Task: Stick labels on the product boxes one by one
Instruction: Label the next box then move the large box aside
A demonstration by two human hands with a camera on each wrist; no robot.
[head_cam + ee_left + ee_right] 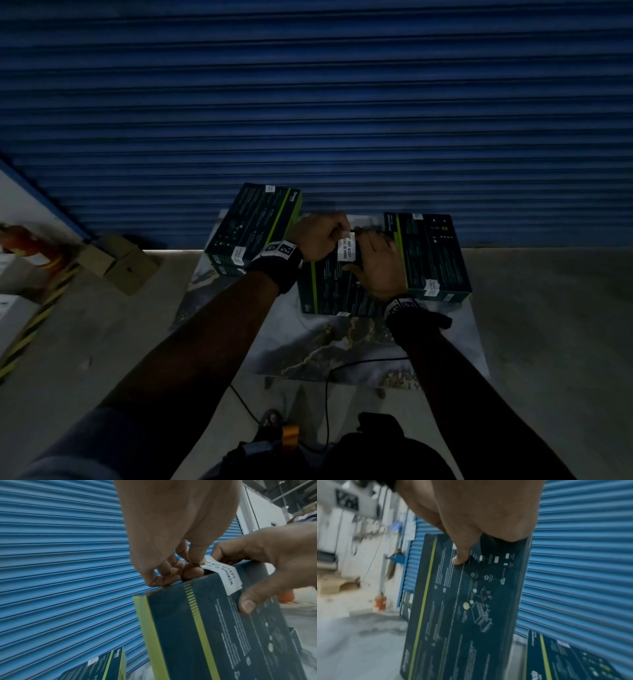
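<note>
i see my left hand (171, 536) pinching the label (223, 574) at the box (223, 635) top edge; my right hand (267, 561) grips that box beside it.

A blue roller shutter (308, 102) stands behind a marble-patterned sheet (308, 346) on the concrete floor (548, 325).

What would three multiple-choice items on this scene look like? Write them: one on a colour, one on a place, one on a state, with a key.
1. The roller shutter is: A red; B blue; C white.
2. The seal label sits: A on the shutter; B flat on the floor; C at the held box's top edge.
3. The left hand is: A lying flat and open; B pinching the label's end; C holding scissors.

Key: B, its slats look blue in every view; C, the left wrist view shows it there; B, fingertips close on its free end.
</note>
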